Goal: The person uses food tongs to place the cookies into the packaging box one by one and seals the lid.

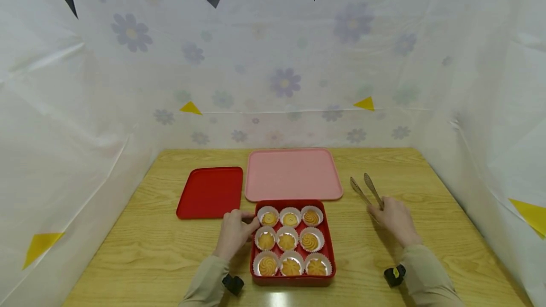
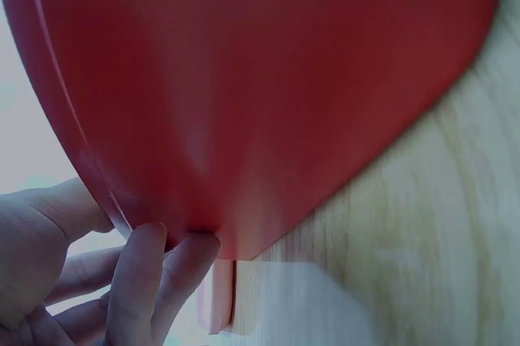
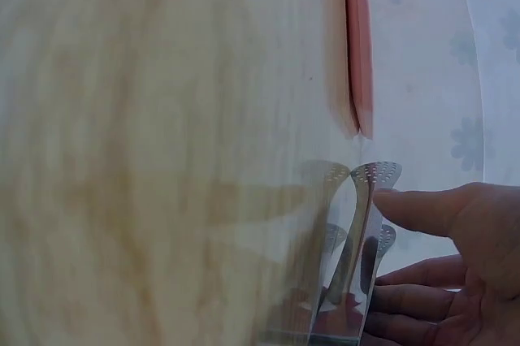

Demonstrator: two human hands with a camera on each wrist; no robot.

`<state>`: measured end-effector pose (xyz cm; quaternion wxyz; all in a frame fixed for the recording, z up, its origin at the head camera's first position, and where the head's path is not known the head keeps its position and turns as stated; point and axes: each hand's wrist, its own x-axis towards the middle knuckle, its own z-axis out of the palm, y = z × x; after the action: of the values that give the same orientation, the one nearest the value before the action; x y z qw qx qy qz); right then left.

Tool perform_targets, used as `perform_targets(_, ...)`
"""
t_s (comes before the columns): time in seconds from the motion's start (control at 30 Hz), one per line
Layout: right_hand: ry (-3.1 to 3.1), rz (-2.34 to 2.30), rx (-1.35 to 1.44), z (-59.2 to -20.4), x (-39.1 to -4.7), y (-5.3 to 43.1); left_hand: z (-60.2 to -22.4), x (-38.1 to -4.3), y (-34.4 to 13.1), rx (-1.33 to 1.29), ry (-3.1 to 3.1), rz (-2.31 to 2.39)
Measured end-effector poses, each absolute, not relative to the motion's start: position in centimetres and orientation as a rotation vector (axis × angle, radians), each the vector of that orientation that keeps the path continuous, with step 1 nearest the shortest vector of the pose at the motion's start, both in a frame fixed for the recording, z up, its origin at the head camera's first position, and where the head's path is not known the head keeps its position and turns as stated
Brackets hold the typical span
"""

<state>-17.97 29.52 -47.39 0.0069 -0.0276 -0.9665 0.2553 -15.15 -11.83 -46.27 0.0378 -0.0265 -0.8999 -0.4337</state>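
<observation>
A square red box (image 1: 330, 245) stands at the front middle of the table, holding several swirled and flower-shaped cookies (image 1: 310, 241) in white paper cups. At its left side is my left hand (image 1: 235, 230). Its thumb passes over the rim while other fingers lie against the outer wall (image 2: 244, 102), so it pinches the edge. My right hand (image 1: 395, 221), right of the box, holds metal tongs (image 1: 362, 193) between thumb and fingers. The perforated tong tips are spread apart and point to the back of the table. In the right wrist view the thumb (image 3: 422, 209) is beside the tongs.
A flat red tray (image 1: 211, 193) lies behind the left hand. To its right, behind the box, is a larger pink tray (image 1: 294, 174). The wooden table (image 1: 141, 245) is enclosed by white sheeting (image 1: 239, 70) with flower prints at the back.
</observation>
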Motion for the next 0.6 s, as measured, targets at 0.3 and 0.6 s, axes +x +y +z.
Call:
perform_targets(0.3,-2.964,0.901,0.006,-47.0,-18.4,29.6,-46.4,-16.2,-13.4,-0.058,-2.804,-1.399)
perform_targets(0.6,-2.897,1.343,0.018,-47.0,-18.3,29.2,-46.3,-19.3,-19.4,0.132,-2.736,-1.19)
